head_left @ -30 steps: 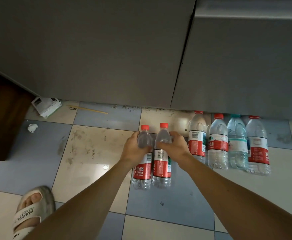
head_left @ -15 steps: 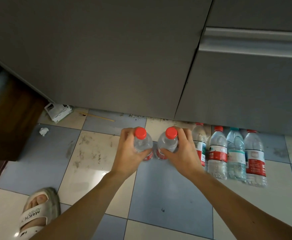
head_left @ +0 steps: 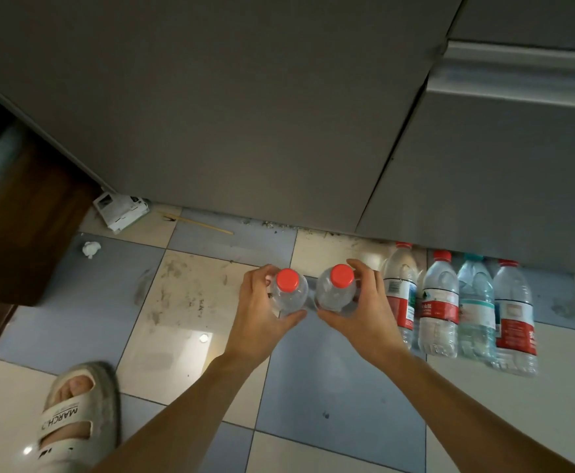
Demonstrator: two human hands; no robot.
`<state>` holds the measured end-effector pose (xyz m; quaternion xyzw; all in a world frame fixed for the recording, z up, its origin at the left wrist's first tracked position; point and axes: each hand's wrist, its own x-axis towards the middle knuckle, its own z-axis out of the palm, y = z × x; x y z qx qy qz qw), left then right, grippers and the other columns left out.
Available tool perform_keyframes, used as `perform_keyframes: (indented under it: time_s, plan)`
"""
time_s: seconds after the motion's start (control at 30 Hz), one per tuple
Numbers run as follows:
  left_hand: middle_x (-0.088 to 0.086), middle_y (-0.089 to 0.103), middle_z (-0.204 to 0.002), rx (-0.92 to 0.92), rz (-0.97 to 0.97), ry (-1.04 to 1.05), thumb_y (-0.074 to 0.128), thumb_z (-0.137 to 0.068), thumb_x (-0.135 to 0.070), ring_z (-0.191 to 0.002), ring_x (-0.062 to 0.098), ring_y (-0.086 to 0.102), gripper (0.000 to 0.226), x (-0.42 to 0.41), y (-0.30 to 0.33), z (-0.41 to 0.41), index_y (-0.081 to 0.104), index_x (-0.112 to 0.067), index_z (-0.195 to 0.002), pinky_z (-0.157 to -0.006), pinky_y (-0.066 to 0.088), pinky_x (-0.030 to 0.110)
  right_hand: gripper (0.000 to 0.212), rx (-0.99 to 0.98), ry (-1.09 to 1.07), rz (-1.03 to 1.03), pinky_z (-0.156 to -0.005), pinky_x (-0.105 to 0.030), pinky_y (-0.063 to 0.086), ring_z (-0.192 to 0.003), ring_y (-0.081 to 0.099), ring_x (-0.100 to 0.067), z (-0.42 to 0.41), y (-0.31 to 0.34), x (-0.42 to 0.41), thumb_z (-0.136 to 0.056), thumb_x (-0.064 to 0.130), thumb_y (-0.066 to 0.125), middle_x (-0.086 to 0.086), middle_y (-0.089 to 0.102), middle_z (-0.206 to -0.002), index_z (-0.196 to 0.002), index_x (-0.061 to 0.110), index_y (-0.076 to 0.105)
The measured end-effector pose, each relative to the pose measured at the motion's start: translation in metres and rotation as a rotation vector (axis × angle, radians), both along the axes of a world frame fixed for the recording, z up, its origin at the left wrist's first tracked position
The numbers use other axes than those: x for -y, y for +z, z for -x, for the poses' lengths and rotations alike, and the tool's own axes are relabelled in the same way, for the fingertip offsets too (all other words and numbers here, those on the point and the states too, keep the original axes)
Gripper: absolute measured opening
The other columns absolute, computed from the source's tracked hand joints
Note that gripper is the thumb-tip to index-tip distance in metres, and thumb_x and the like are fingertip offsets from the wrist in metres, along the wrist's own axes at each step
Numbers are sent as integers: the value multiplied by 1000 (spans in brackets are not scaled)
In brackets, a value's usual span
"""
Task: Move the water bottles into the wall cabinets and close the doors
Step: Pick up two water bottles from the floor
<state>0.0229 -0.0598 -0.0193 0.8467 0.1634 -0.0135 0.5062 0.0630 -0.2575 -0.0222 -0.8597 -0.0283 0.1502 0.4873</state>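
My left hand [head_left: 258,312] grips a clear water bottle with a red cap [head_left: 287,288] around its shoulder. My right hand [head_left: 364,308] grips a second red-capped bottle [head_left: 337,290] the same way. Both bottles are held upright side by side above the tiled floor, seen from the top. Several more water bottles stand in a row on the floor to the right: a red-labelled one [head_left: 400,291], another red-labelled one [head_left: 438,308], a teal-capped one [head_left: 476,308] and a fourth with a red label [head_left: 514,315].
Grey cabinet doors [head_left: 245,114] fill the top, with a handle rail [head_left: 518,73] at the right. A white box [head_left: 120,209], a stick [head_left: 197,224] and crumpled paper [head_left: 91,249] lie on the floor. My sandalled foot [head_left: 74,418] is at the lower left. Dark wooden furniture [head_left: 23,227] stands left.
Both hands have lifted the two bottles off the floor toward the camera, so I now see their caps from above. The view has tilted upward.
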Motion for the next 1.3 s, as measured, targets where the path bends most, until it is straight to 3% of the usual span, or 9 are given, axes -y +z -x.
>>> perform_keyframes:
  time_s: [0.1,0.23,0.47,0.6,0.7,0.8,0.97,1.17,1.3]
  plan:
    - [-1,58,-123,-56,112,28,96,-64,-26,-113,19,59,79,-1,-10,5,49,-24,-127,-98,53,37,98,-149,-21,-112,-98,-20,48,-118,55,-2,3,-13,1,-66,25,95,12,50,-135,-143,33,35]
    - [-11,59,-119,-81,270,36,93,-67,-8,-113,9,59,74,2,-19,5,51,-33,-122,-86,51,13,84,-240,-92,-226,-75,-7,51,-107,62,6,6,-33,-2,-68,10,92,14,62,-123,-135,30,46]
    - [-1,68,-114,-67,290,65,92,-71,-19,-105,11,65,64,10,-21,-4,58,-19,-126,-84,56,21,71,-267,-200,-254,-94,-35,57,-110,66,-16,5,-34,-11,-71,22,92,7,69,-117,-132,27,56]
    - [4,69,-111,-66,303,77,91,-73,-21,-106,22,66,60,8,-4,0,60,-15,-123,-94,58,43,68,-269,-234,-254,-91,-35,59,-104,68,-13,10,-12,-12,-67,32,94,10,71,-110,-126,31,59]
    - [1,71,-106,-55,304,57,91,-74,-22,-102,20,69,56,3,30,4,61,-16,-121,-90,60,40,65,-257,-224,-250,-83,-23,59,-102,69,-7,11,32,-15,-67,33,94,16,71,-107,-123,35,60]
    - [-5,72,-106,-47,285,33,92,-72,-29,-102,16,68,58,-2,90,3,62,-21,-121,-84,59,23,59,-233,-249,-256,-68,-8,52,-95,66,7,13,101,-16,-69,32,92,30,69,-101,-114,45,57]
    - [-15,71,-107,-44,248,-45,94,-69,-30,-103,4,66,60,-22,237,0,63,-29,-119,-81,51,11,64,-194,-260,-274,-82,-18,52,-103,67,-5,20,248,-23,-72,26,92,13,71,-112,-128,30,60]
    - [-12,74,-101,27,197,-139,94,-70,-26,-97,7,68,48,-41,461,0,67,-29,-110,-82,54,19,57,-146,-285,-297,-70,-7,51,-95,66,7,40,454,-19,-73,23,91,25,71,-104,-118,39,60]
    - [-27,70,-95,76,166,-165,95,-68,-25,-89,-9,65,45,-52,593,3,65,-38,-99,-70,45,2,60,-115,-294,-290,-79,-13,53,-100,66,5,50,585,-13,-72,28,91,17,71,-111,-124,31,61]
